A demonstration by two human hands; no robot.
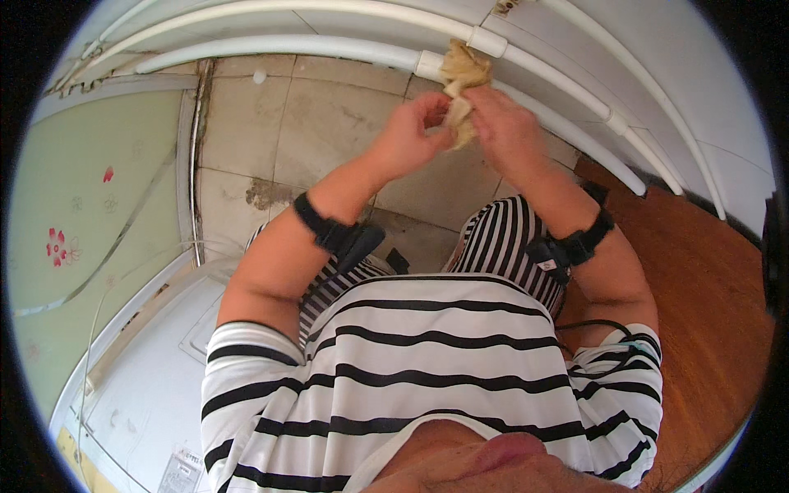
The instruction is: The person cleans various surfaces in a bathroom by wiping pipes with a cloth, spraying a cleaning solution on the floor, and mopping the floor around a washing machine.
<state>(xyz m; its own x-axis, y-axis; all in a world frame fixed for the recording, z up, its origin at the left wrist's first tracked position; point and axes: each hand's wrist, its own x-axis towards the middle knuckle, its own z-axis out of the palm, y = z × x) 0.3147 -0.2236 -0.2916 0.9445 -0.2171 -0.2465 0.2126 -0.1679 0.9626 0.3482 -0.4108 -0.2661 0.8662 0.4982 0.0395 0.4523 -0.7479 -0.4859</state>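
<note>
A crumpled tan cloth is bunched between my two hands, just in front of the lowest white pipe. From the left, the thumb and fingers of my left hand curl onto the cloth's lower part. My right hand grips it from the other side, fingers pointing up and leftward. The cloth's upper end sticks up over the pipe and near a white pipe coupling. Both hands are slightly blurred, and the inner fingertips are partly hidden by the cloth.
More white pipes curve along the tiled wall. Stained floor tiles lie below. On the left are a green flowered panel and a white appliance with a thin cable. A reddish-brown wooden surface lies at right.
</note>
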